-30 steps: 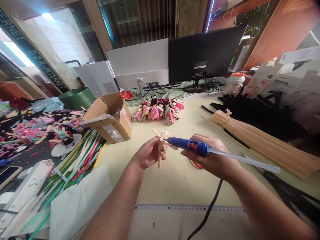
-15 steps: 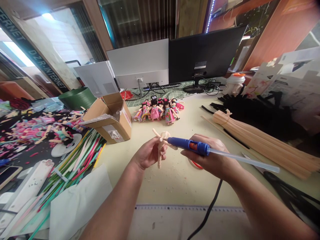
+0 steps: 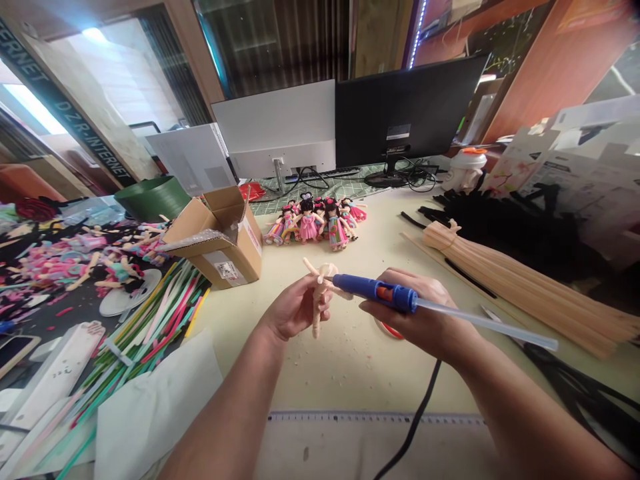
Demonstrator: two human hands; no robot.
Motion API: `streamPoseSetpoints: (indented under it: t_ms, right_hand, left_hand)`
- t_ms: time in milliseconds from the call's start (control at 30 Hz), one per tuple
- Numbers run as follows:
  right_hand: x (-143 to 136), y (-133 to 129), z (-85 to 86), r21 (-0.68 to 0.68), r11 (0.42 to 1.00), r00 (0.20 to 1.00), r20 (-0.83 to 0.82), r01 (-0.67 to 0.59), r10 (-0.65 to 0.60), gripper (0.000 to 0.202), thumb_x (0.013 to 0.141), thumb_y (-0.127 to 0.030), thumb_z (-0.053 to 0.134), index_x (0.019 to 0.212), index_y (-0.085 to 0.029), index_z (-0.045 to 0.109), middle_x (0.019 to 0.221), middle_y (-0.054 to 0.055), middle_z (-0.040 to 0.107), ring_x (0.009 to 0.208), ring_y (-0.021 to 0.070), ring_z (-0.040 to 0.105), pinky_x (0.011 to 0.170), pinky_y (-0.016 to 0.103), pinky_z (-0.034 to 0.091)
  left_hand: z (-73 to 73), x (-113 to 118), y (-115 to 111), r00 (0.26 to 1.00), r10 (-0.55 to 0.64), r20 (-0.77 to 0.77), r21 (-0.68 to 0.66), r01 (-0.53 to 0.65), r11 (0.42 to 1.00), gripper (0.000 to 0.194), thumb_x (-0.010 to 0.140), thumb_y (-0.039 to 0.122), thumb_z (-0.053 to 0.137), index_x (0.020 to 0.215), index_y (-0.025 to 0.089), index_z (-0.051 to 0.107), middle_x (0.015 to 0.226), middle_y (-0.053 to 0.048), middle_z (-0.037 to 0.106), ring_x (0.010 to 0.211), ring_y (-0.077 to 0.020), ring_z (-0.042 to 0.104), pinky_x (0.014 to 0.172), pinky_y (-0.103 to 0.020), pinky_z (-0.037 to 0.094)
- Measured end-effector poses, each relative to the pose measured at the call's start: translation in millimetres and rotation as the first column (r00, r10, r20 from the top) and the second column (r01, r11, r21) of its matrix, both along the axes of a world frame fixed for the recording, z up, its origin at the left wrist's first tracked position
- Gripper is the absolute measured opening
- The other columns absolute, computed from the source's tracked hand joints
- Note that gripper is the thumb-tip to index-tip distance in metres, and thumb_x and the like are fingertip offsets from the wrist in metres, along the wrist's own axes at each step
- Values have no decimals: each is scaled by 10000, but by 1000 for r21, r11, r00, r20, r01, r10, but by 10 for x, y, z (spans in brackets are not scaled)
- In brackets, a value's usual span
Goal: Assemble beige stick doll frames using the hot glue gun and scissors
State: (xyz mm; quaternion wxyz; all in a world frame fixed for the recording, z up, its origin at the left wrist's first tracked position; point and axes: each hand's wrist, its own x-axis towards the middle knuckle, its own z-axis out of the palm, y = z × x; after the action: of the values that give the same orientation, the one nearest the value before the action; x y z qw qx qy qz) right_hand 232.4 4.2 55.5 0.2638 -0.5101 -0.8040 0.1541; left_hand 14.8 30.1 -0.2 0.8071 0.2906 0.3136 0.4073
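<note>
My left hand (image 3: 296, 308) pinches a beige pipe-cleaner doll body (image 3: 317, 312), which has a round head and thin limbs sticking out. In my right hand (image 3: 417, 307) is a blue hot glue gun (image 3: 377, 291), held level and pointing left. Its nozzle reaches the doll body just under the head; whether it touches cannot be made out. A long translucent glue stick (image 3: 487, 323) protrudes from the gun's back end, and a black cord (image 3: 418, 427) hangs below. Partly hidden under my right hand lies a red ring-shaped thing (image 3: 391, 329).
Several finished dolls (image 3: 309, 223) sit ahead, beside an open cardboard box (image 3: 220, 250). Beige pipe cleaners (image 3: 515, 283), black fuzzy strands (image 3: 510, 223) and scissors (image 3: 545, 373) lie right. Coloured pipe cleaners (image 3: 150, 320) and many doll parts (image 3: 85, 250) cover the left. Two monitors (image 3: 410, 117) stand behind.
The whole view has shifted slightly. Both hands, the doll body and the glue gun keep nearly the same pose relative to one another.
</note>
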Motion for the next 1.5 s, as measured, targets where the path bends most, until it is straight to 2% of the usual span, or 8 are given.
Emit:
streamPoseSetpoints:
  t_ms: [200,367,567,700,800,933,1133,1500]
  right_hand:
    - [16,17,-33,43,998,993,-114,40,-35,292,760,-445,637,641,-214,505,592,-23,513,521,111,452,487,249,338]
    - [109,64,-80,-65,998,959,-283,13,-30,317,787,-492,606,656,-219,513,537,-37,464,500,118,433,471,258,367]
    - [120,75,-100,-149,985,939,-341,-87,31,268,803,-476,596,741,-216,587,583,-19,524,530,139,482,498,278,410]
    - [92,62,-87,-214,970,940,-338,-115,36,288,803,-492,596,740,-212,575,576,-24,507,516,132,468,491,275,409]
    - [99,55,-79,-195,973,940,-335,-126,55,295,803,-500,591,753,-209,586,593,-17,527,529,137,480,499,276,418]
    - [110,46,-50,-181,977,946,-319,-117,55,303,791,-508,598,755,-207,596,591,-18,527,531,134,463,500,271,410]
    - [83,25,25,-228,966,945,-325,-120,41,303,777,-474,609,673,-203,521,558,-40,441,519,108,388,468,241,348]
    - [91,40,27,-219,970,953,-300,-109,40,325,765,-487,610,661,-196,510,546,-40,450,506,99,389,456,231,323]
  left_hand:
    - [-4,-19,5,998,-26,52,-27,27,999,162,838,320,561,782,170,543,598,18,489,507,-88,408,583,-259,416]
    - [15,-47,-13,991,0,137,-67,9,998,158,861,297,516,793,159,550,604,11,473,520,-90,397,590,-260,405]
    - [49,-46,-32,976,-11,216,-57,24,998,220,878,281,456,735,138,543,611,5,453,528,-92,404,596,-267,395]
    - [60,-36,-52,966,-19,259,-33,28,999,232,886,253,433,723,127,539,615,5,449,521,-86,395,597,-265,389]
    - [64,-26,-66,959,-18,284,-19,25,1000,242,887,238,423,715,119,545,605,4,446,512,-82,377,590,-261,381]
    - [71,-12,-76,963,-19,268,-1,20,1000,260,886,232,431,703,105,564,585,8,431,497,-78,356,582,-258,369]
    - [94,10,-89,972,0,236,-1,1,1000,260,871,248,470,715,92,607,554,14,409,495,-80,351,571,-250,352]
    - [118,27,-115,975,2,222,6,-3,1000,234,852,219,496,689,103,616,546,22,389,482,-74,303,566,-248,332]
